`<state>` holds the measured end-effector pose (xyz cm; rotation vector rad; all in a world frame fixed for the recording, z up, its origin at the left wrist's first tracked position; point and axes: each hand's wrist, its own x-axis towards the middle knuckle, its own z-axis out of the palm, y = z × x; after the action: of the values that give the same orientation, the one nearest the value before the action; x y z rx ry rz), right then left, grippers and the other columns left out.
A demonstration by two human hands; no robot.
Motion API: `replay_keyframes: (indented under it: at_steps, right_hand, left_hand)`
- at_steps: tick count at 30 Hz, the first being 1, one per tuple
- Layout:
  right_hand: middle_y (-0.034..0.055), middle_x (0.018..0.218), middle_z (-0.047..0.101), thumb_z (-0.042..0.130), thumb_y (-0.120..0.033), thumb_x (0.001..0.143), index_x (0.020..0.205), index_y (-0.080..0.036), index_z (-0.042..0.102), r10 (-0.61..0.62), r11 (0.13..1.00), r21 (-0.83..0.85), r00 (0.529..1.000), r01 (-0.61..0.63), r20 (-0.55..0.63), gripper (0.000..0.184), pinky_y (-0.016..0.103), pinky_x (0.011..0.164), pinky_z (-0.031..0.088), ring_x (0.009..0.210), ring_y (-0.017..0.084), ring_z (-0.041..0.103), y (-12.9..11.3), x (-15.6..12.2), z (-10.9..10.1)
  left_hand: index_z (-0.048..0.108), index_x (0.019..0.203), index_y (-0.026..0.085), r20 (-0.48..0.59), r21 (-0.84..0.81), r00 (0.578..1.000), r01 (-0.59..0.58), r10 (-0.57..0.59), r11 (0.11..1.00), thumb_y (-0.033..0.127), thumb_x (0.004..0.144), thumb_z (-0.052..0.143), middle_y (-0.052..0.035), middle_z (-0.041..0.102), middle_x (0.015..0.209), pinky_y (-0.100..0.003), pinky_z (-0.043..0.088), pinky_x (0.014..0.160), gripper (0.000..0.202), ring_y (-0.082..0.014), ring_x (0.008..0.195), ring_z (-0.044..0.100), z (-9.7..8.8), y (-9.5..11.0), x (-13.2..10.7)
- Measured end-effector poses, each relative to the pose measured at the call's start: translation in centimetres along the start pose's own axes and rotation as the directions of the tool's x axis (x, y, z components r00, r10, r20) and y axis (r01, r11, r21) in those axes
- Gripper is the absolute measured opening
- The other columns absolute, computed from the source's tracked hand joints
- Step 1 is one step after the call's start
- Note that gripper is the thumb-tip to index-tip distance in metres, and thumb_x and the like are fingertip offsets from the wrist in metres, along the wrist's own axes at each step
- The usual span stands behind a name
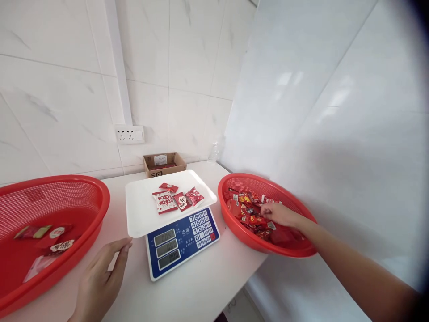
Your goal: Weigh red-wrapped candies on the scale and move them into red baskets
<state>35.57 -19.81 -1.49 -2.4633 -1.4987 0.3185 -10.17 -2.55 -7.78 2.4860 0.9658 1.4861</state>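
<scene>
Head view: right hand (pixel 276 212) sits among red packets (pixel 251 219), grip unclear; left hand (pixel 97 277) pinched, nothing visible held. Packets look light, slippery; probably best taken at one end.

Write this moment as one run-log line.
right hand: among red packets in right basket | left hand: pinched, near scale tray | scale tray: four packets

The person's left hand (pixel 103 275) rises from the bottom edge, thumb and index fingertips close together with a gap behind them, while the bare right forearm (pixel 348 264) slants in from the lower right to the right hand (pixel 280 214), its fingers curled and pointing leftward.
</scene>
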Motion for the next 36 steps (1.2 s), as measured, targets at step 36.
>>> replay_keyframes:
  at_steps: [36]
  right_hand:
    - [0.0022,0.078,0.065,0.037,-0.047,0.084,0.073,-0.023,0.054,-0.078,0.958,0.258,0.978,0.128,-0.195,0.031,0.028,0.065,0.045,0.076,0.020,0.062,-12.5,4.5,-0.7]
  left_hand:
    - [0.058,0.093,0.019,-0.026,-0.092,1.000,-0.005,0.002,0.996,0.017,0.088,0.047,-0.0026,0.067,0.079,-0.020,0.052,0.067,0.013,-0.0130,0.073,0.066,-0.2,0.7,-0.2]
